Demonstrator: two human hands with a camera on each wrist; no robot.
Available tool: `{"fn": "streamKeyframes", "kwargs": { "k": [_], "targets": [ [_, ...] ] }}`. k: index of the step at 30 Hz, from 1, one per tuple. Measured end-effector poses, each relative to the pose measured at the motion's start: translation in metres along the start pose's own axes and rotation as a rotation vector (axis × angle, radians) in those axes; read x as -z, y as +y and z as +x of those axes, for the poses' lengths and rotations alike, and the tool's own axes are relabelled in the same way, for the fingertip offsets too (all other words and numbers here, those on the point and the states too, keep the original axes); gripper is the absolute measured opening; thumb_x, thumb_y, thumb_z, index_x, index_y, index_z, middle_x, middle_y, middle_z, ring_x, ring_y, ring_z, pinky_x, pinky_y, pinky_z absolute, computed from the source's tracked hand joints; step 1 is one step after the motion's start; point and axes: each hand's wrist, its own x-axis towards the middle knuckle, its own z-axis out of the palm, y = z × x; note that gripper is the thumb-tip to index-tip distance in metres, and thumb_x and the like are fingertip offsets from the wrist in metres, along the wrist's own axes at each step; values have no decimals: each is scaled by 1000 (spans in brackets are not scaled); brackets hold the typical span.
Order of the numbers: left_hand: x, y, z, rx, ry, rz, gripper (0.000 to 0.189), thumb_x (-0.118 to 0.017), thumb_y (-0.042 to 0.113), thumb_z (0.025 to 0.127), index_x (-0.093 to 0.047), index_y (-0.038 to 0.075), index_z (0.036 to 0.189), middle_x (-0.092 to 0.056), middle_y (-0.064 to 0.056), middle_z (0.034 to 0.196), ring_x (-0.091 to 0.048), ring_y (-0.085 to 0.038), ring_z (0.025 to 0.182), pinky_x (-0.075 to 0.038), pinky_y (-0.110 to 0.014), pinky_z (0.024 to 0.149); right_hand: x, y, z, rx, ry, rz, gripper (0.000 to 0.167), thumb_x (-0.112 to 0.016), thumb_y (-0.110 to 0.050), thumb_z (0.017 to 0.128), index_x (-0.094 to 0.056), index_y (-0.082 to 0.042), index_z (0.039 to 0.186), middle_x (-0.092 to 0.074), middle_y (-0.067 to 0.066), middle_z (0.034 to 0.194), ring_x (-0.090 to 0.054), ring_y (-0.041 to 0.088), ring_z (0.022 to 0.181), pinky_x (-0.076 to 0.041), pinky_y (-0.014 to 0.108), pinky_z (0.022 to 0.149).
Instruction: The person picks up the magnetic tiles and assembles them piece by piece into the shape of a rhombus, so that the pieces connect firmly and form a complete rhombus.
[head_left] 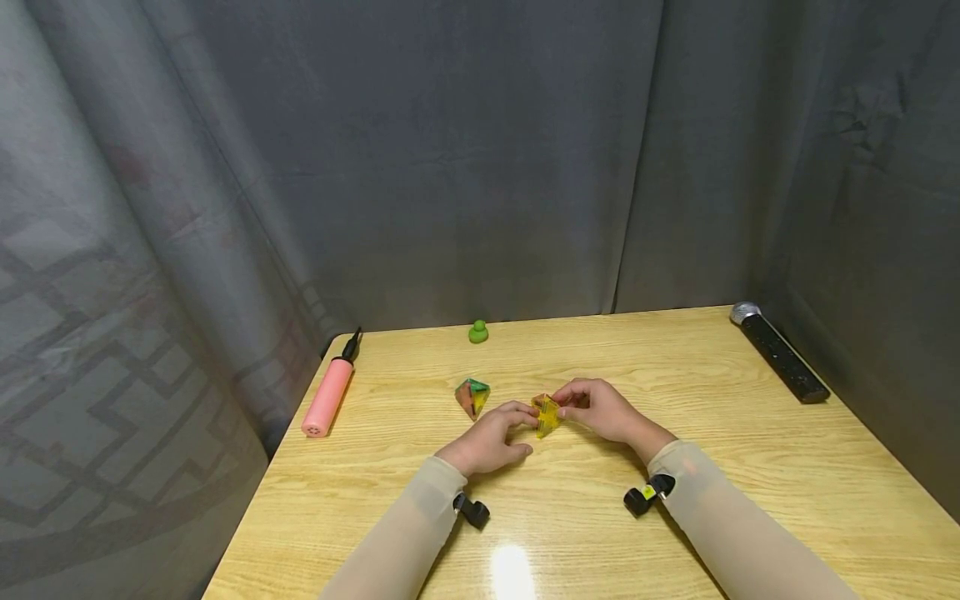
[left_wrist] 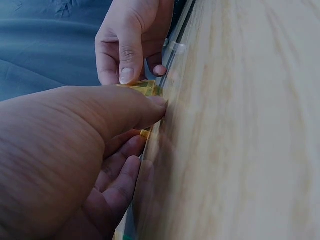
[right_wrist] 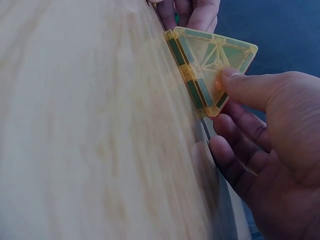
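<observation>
My right hand (head_left: 603, 411) pinches a yellow triangular magnetic tile (right_wrist: 215, 65) between thumb and fingers. The tile stands tilted above the wooden table, and a second yellow edge lies along its base. From the other side, the fingers of my left hand (head_left: 491, 439) touch the yellow piece, while its thumb is apart from it near the tabletop. In the head view the upper part of the piece (head_left: 546, 415) looks orange-red. Just left of it stands a pointed shape of magnetic tiles (head_left: 472, 398) in green, orange and yellow.
A small green figure (head_left: 478, 332) is near the table's back edge. At the left edge lies a pink hand pump (head_left: 330, 396) with a black nozzle. A black microphone (head_left: 780, 354) lies at the right. Grey curtains (head_left: 465, 167) hang behind the table (head_left: 375, 508).
</observation>
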Motion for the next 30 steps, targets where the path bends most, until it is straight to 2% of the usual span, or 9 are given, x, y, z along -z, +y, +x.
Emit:
{"fn": "streamKeyframes", "kwargs": {
  "k": [6,13,23,30],
  "targets": [
    [0,0,1,3,-3,0,41,-75,16,99,-66,10,138,-52,4,151,-46,-17,143,-37,-33,118,0,-2,-1,4,1,-2,21,-80,-10,94,-78,-14,114,-72,-2,107,-64,17,93,-54,32,81],
    [0,2,1,7,-6,4,41,-75,17,99,-66,10,138,-52,5,151,-46,-17,143,-36,-33,119,-2,-2,-1,-8,-13,-1,25,-82,-12,93,-77,-13,117,-73,-2,109,-67,17,98,-55,38,88],
    [3,5,0,31,-11,-3,42,-74,20,100,-66,11,140,-52,6,152,-46,-17,144,-36,-36,119,-3,-1,0,-43,-22,2,28,-84,-13,91,-79,-13,118,-75,-2,111,-68,16,100,-57,40,89],
    [6,9,0,65,24,-74,44,-73,20,100,-63,17,143,-56,5,144,-53,-16,136,-45,-34,112,-1,0,-1,-68,-2,-9,26,-84,-12,90,-80,-13,116,-76,-1,111,-69,17,100,-57,41,90]
  ]
}}
